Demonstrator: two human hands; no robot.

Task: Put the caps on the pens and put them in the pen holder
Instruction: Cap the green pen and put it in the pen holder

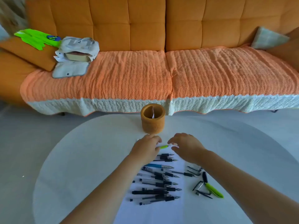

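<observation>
One pen holder, two green pens, one blue pen, roughly a dozen black pens, several loose caps

A round white table carries a tan cylindrical pen holder at its far edge, a white paper sheet strewn with uncapped pens, and loose caps beside it.

orange sofa, green gloves, perhaps a book.

We see an orange tufted sofa under a ribbed orange throw edged white. The pen holder is tan, one pen lime green, the table white
</observation>
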